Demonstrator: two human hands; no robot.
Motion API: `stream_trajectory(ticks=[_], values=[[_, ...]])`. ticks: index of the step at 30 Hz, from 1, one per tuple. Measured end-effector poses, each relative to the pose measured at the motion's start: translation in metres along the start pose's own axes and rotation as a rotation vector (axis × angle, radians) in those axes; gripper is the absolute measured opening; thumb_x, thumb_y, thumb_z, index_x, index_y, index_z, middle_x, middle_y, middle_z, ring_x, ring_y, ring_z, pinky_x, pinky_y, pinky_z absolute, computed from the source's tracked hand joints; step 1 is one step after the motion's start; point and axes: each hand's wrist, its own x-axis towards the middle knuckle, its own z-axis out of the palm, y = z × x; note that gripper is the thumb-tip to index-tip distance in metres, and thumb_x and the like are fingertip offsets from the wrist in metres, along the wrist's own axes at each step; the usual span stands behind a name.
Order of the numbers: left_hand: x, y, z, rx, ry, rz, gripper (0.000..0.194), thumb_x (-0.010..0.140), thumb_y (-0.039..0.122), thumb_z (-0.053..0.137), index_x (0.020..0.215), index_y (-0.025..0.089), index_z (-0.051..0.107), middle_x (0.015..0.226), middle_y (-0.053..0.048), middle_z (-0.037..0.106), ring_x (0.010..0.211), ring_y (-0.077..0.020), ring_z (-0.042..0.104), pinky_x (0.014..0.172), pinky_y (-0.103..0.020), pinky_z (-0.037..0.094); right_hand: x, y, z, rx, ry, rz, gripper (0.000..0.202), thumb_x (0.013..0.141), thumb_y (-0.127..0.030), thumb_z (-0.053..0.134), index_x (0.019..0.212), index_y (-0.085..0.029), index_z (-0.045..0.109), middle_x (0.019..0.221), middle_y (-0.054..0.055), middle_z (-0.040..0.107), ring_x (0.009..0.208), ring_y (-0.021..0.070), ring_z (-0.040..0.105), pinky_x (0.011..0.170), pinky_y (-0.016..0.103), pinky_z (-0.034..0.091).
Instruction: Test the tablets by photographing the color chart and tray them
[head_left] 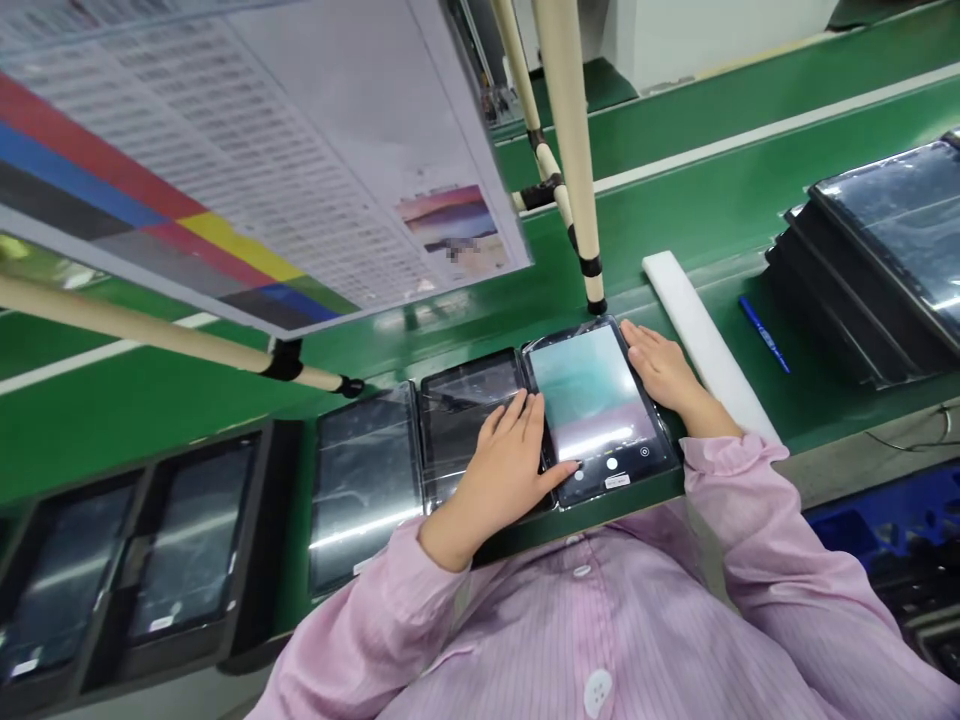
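A tablet with a lit screen [592, 390] lies on the green bench in front of me, showing teal and purple colours and round icons near its lower edge. My left hand [506, 470] rests over the dark tablet [457, 400] beside it, fingers spread, with its thumb touching the lit tablet's lower left part. My right hand [660, 368] lies along the lit tablet's upper right edge, fingers stretched out and holding nothing. Another dark tablet [364, 480] in clear film is further left.
Black trays [262, 530] with two tablets stand at the left. A white foam strip [705, 340], a blue pen [763, 333] and a stack of film-covered tablets [900, 240] are at the right. A printed chart [300, 130] on beige poles [574, 150] hangs above.
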Motion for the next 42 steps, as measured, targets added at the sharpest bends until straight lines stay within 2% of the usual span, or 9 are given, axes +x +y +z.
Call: stream_trajectory(ticks=[8,12,19,24,27,30,35,39,42], values=[[0.005,-0.001,-0.011,-0.112,-0.15,-0.044,0.087,0.103,0.056,0.045,0.164,-0.001,0.02,0.167,-0.033,0.031,0.162,-0.0395,0.022,0.127,-0.066,0.024,0.001,-0.004,-0.005,0.01,-0.056,0.026,0.079,0.105,-0.067,0.005,0.164,-0.027,0.039,0.168,0.003,0.038,0.16,0.0329,0.029,0.126,0.065,0.033],[0.001,0.001,-0.016,-0.194,-0.098,-0.107,0.085,0.104,0.056,0.045,0.166,0.005,0.019,0.168,-0.028,0.034,0.164,-0.0367,0.015,0.129,-0.065,0.02,-0.008,-0.016,-0.01,0.041,0.049,0.004,0.084,0.103,-0.063,-0.01,0.167,-0.028,0.03,0.174,0.003,0.024,0.162,0.0292,0.022,0.129,0.062,0.026],[-0.039,0.011,-0.011,-0.304,0.1,-0.088,0.067,0.107,0.045,0.043,0.165,0.016,0.026,0.164,-0.018,0.047,0.164,-0.0332,0.02,0.13,-0.062,0.021,-0.041,-0.073,-0.01,-0.178,0.002,-0.315,0.069,0.109,-0.059,0.012,0.128,-0.039,0.075,0.172,-0.008,0.031,0.162,0.0372,0.017,0.124,0.068,0.022],[-0.049,0.006,-0.005,-0.304,0.103,-0.031,0.057,0.106,0.037,0.049,0.158,0.018,0.043,0.161,-0.016,0.052,0.16,-0.035,0.031,0.127,-0.064,0.029,-0.031,-0.054,-0.009,-0.194,0.152,-0.157,0.068,0.108,-0.061,0.015,0.137,-0.033,0.071,0.169,0.001,0.037,0.16,0.0384,0.024,0.122,0.072,0.023],[-0.016,0.001,-0.012,-0.235,0.116,0.094,0.048,0.105,0.034,0.051,0.151,0.019,0.055,0.16,-0.015,0.053,0.159,-0.0357,0.033,0.127,-0.061,0.032,-0.022,-0.026,-0.006,0.016,0.246,0.006,0.081,0.103,-0.075,0.016,0.143,-0.027,0.066,0.162,0.009,0.048,0.154,0.0389,0.037,0.124,0.072,0.024],[0.05,0.005,-0.028,-0.12,0.098,0.207,0.043,0.107,0.026,0.046,0.145,0.021,0.062,0.161,-0.015,0.05,0.158,-0.0366,0.035,0.126,-0.057,0.034,-0.02,-0.01,0.006,0.273,0.254,0.017,0.086,0.099,-0.083,0.021,0.14,-0.024,0.068,0.15,0.01,0.06,0.146,0.0312,0.051,0.129,0.059,0.03],[0.156,0.031,-0.054,0.159,-0.087,0.197,0.052,0.106,0.018,0.036,0.156,0.024,0.051,0.156,-0.021,0.05,0.139,-0.035,0.058,0.11,-0.049,0.049,-0.023,-0.008,0.026,0.412,0.294,0.017,0.087,0.097,-0.086,0.022,0.138,-0.026,0.069,0.149,0.006,0.062,0.144,0.025,0.054,0.13,0.047,0.035],[0.188,0.042,-0.069,0.269,-0.285,0.249,0.046,0.102,0.015,0.039,0.14,0.022,0.064,0.121,-0.017,0.067,0.103,-0.0298,0.073,0.081,-0.036,0.055,-0.024,-0.008,0.029,0.461,0.309,0.037,0.085,0.097,-0.086,0.024,0.134,-0.027,0.072,0.146,0.006,0.065,0.142,0.0259,0.057,0.129,0.049,0.037],[0.19,0.043,-0.077,0.302,-0.334,0.277,0.046,0.101,0.014,0.04,0.139,0.024,0.064,0.122,-0.017,0.065,0.097,-0.0286,0.073,0.075,-0.034,0.052,-0.023,-0.006,0.029,0.488,0.308,0.051,0.082,0.097,-0.085,0.024,0.133,-0.029,0.072,0.145,0.005,0.065,0.141,0.0264,0.057,0.128,0.051,0.037]])
